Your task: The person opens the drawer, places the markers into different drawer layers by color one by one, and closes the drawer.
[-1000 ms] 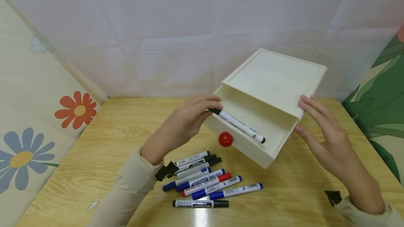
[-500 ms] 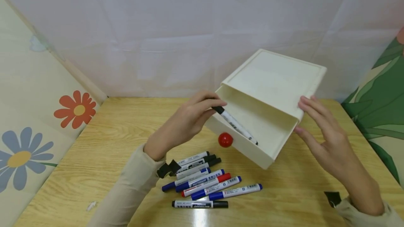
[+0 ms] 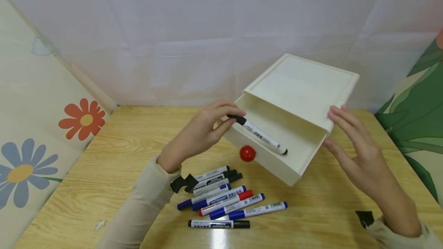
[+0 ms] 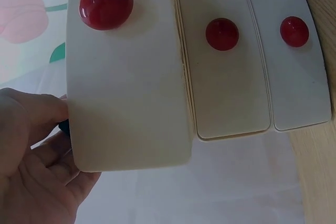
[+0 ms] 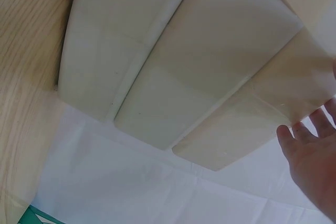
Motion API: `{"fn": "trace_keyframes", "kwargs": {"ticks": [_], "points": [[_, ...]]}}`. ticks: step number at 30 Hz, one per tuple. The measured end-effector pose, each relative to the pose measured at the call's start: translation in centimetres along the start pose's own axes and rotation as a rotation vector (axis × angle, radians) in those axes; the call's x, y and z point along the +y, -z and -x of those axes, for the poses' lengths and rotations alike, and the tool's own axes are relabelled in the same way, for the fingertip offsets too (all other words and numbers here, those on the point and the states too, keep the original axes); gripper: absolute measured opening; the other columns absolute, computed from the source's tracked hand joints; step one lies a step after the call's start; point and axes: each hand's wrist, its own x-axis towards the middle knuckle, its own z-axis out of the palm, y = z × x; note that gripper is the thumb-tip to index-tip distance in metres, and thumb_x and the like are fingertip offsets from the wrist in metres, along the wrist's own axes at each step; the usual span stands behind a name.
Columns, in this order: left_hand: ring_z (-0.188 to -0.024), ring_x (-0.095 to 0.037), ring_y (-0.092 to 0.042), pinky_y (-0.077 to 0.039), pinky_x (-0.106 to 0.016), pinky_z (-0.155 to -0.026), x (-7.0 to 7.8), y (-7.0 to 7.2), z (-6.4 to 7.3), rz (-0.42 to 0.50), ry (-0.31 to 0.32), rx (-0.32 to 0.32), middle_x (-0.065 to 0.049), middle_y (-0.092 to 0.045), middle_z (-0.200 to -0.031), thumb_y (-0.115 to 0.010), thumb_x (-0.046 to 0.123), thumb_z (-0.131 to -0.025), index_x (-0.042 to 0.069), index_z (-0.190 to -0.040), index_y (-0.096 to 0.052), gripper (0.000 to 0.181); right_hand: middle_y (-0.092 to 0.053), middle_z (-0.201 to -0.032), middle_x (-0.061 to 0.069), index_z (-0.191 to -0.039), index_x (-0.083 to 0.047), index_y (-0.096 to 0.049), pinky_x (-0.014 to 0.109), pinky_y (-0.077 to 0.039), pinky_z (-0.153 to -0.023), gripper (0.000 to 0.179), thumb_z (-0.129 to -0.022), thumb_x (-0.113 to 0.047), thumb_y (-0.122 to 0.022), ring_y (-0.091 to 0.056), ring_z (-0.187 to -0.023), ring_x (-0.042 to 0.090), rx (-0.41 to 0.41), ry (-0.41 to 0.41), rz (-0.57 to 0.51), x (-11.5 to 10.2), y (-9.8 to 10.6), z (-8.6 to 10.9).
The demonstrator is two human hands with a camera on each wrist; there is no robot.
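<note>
My left hand (image 3: pixel 204 130) pinches the black cap of a white whiteboard marker (image 3: pixel 264 136) over the pulled-out top drawer (image 3: pixel 268 160). The marker slants down to the right, its black tail end inside the drawer, close behind the front wall. A red ball knob (image 3: pixel 247 153) sits on that front. Most of the marker is hidden behind the drawer front in the left wrist view. My right hand (image 3: pixel 361 156) rests its fingertips against the right side of the cream drawer cabinet (image 3: pixel 304 87), fingers fairly straight and thumb lower down.
Below the open drawer, two closed drawers with a middle knob (image 4: pixel 222 34) and a bottom knob (image 4: pixel 294 31) show in the left wrist view. Several black, blue and red markers (image 3: pixel 221 201) lie in a group on the wooden table (image 3: pixel 114 164), with one black marker (image 3: pixel 219 224) nearest the front.
The held marker's tail end dipped toward the drawer front, then rose slightly again, while the left fingers shifted on the cap. The right hand and the cabinet have stayed in place.
</note>
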Motion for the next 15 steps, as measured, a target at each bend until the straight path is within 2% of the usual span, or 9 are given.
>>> {"fn": "trace_keyframes", "kwargs": {"ticks": [8, 15], "points": [[-0.102, -0.016, -0.064, -0.056, -0.026, -0.085, 0.22, -0.2, -0.31, 0.008, 0.013, -0.062, -0.009, -0.069, -0.119, -0.05, 0.0, -0.101, 0.003, -0.119, -0.068, 0.025, -0.05, -0.147, 0.02, -0.132, 0.013, -0.054, 0.023, -0.028, -0.121, 0.068, -0.098, -0.047, -0.052, -0.036, -0.147, 0.028, -0.006, -0.01, 0.001, 0.03, 0.1, 0.03], [-0.103, -0.02, -0.065, -0.056, -0.029, -0.088, 0.23, -0.28, -0.24, 0.002, 0.024, -0.074, -0.009, -0.068, -0.121, -0.048, -0.001, -0.101, 0.003, -0.12, -0.067, 0.027, -0.05, -0.146, 0.021, -0.131, 0.014, -0.054, 0.025, -0.028, -0.122, 0.068, -0.099, -0.046, -0.052, -0.036, -0.147, 0.027, 0.002, 0.0, -0.008, -0.04, -0.01, -0.1]]}}
